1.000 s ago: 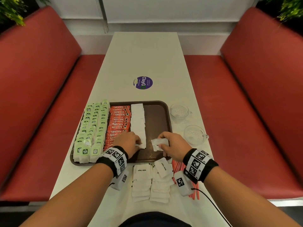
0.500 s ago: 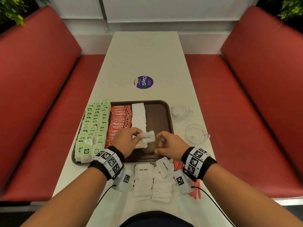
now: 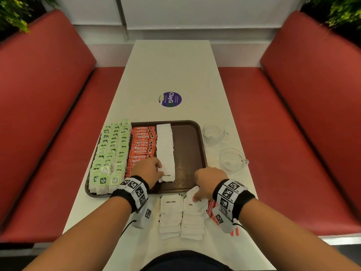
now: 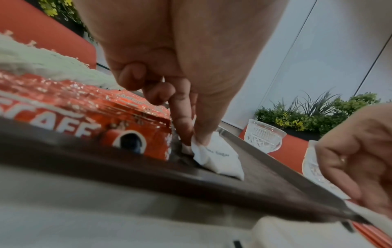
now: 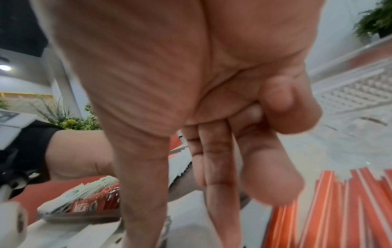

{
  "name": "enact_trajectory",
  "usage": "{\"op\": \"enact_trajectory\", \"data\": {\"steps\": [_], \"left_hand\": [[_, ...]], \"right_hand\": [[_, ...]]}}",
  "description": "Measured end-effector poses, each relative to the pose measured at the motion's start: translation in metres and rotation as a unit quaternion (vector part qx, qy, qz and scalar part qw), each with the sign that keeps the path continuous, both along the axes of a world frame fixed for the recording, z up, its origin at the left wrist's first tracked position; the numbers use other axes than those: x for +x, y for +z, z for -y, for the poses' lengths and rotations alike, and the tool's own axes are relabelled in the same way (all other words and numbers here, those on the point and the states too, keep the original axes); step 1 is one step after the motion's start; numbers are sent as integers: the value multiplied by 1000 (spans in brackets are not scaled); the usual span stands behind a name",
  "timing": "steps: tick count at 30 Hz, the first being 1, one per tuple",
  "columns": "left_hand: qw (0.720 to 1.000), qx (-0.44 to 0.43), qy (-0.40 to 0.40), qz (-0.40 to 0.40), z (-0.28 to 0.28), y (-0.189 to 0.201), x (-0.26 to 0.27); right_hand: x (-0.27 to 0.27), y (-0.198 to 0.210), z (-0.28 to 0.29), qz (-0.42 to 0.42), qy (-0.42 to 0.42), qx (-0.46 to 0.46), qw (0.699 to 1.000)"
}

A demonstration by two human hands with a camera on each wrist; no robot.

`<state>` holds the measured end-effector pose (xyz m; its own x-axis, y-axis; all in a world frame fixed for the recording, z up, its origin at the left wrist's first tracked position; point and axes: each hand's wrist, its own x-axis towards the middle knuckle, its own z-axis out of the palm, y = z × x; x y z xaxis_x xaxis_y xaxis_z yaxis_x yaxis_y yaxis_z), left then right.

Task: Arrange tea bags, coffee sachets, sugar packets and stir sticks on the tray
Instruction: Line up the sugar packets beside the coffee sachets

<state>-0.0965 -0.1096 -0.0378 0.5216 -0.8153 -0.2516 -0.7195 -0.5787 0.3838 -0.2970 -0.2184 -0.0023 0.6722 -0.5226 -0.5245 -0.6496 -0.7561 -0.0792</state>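
Pinching sugar packet (image 3: 166, 176), tray's (image 3: 203, 153) right side bare

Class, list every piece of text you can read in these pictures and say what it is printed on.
"NESCAFE": red coffee sachets on the tray.
"White Sugar": sugar packet under the left hand, and the loose packets on the table.
"ClayGO": round purple sticker; its small print is unreadable.
Green tea bag labels: too blurred.

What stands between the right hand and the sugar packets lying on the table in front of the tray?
Nothing visible: the right hand already touches the top packet of the sugar packets, its fingers on it.
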Motion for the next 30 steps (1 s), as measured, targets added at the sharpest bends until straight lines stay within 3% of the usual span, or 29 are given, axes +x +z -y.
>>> {"op": "enact_trajectory", "data": {"steps": [5, 10, 15, 21, 30], "left_hand": [[999, -24, -17, 44, 0, -1, -1], [986, 31, -141, 78, 1, 3, -10], [983, 44, -147, 103, -5, 10, -21], [982, 14, -188, 14, -29, 24, -45], [979, 34, -196, 47, -52, 14, -67]], "right_hand": [[-2, -1, -1, 26, -14, 32, 999], [-9, 3, 0, 66, -12, 77, 995], [-17, 8, -4, 127, -45, 97, 986], [-29, 9, -11, 174, -89, 121, 973], [-40, 2, -18, 224, -133, 166, 951]]}}
